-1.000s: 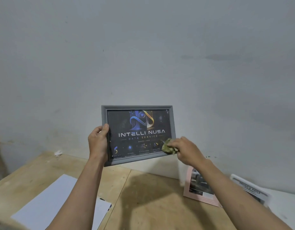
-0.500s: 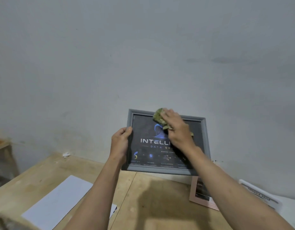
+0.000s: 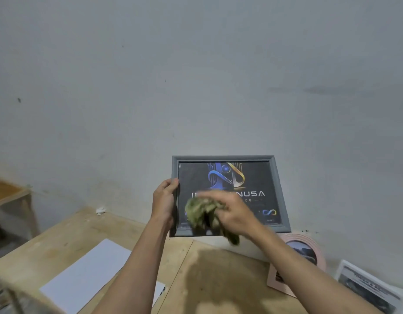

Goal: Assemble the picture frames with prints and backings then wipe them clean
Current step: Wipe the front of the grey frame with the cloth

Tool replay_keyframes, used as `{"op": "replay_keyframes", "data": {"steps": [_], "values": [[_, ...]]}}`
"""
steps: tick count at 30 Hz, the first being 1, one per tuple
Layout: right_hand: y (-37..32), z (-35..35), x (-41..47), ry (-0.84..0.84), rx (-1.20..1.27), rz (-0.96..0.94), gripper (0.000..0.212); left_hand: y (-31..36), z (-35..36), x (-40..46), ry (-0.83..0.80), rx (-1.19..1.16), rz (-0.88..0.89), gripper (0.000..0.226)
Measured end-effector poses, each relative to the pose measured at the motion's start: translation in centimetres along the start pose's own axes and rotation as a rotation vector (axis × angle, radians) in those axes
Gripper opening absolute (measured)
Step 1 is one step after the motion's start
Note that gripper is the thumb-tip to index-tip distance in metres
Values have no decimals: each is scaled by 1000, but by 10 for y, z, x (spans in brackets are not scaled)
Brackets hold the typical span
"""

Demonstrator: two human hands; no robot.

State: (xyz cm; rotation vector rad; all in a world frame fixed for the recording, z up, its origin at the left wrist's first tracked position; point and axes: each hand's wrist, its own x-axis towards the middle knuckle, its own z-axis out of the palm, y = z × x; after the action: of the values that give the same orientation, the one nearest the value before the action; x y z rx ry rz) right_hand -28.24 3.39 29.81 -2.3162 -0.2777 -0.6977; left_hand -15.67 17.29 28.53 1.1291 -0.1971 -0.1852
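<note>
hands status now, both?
Left hand: closed on the grey frame's left edge.
Right hand: closed on green cloth, against the glass.

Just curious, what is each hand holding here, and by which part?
The left hand grips the grey picture frame by its left edge, holding it upright. The right hand holds a bunched green cloth against the frame's front.

Grey frame (image 3: 278, 184), olive-green cloth (image 3: 199, 213)

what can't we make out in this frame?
- Head view: print's title behind the right hand and cloth; only "NUSA" reads.
- Grey frame back: faces away.
- Cloth: motion-blurred.
- Pink frame: partly behind the right forearm.
- Leaflet text: blurred, cut by the edge.
</note>
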Motion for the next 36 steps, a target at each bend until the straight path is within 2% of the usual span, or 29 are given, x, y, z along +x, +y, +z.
{"op": "replay_keyframes", "data": {"steps": [2, 3, 4, 6, 8, 10, 13, 17, 21, 27, 32, 34, 36], "values": [[-3, -17, 27, 298, -103, -60, 68, 4, 3, -2, -55, -2, 3, 13], [-2, -23, 42, 368, -198, -81, 69, 6, 6, -4, -99, -11, -12, 14], [-2, -28, 55, 366, -310, -92, 72, 8, 10, -6, -143, -21, -24, 17], [1, -25, 71, 259, -524, -141, 75, 12, 18, -10, -204, -56, -21, 23], [5, -7, 71, 147, -591, -223, 74, 15, 21, -10, -204, -124, -6, 26], [9, 17, 60, 47, -513, -234, 74, 15, 15, -6, -147, -155, 35, 25], [17, 40, 38, -8, -399, -219, 74, 8, 4, 1, -68, -109, 36, 12], [16, 58, 12, -207, -367, -289, 75, 10, -6, 8, 8, -33, 20, 18], [19, 52, -3, -313, -329, -263, 69, 7, -13, 11, 53, 22, -2, 18], [40, 25, -47, -311, -417, -313, 69, -6, -17, 2, 39, 3, -60, 19], [62, -22, -80, -288, -535, -245, 67, -9, -25, 5, 55, 10, -69, 17], [75, -45, -91, -210, -599, -214, 67, -4, -28, 8, 76, 29, -48, 16], [79, -66, -90, -62, -620, -182, 67, 1, -29, 10, 106, 17, -21, 17]]}}
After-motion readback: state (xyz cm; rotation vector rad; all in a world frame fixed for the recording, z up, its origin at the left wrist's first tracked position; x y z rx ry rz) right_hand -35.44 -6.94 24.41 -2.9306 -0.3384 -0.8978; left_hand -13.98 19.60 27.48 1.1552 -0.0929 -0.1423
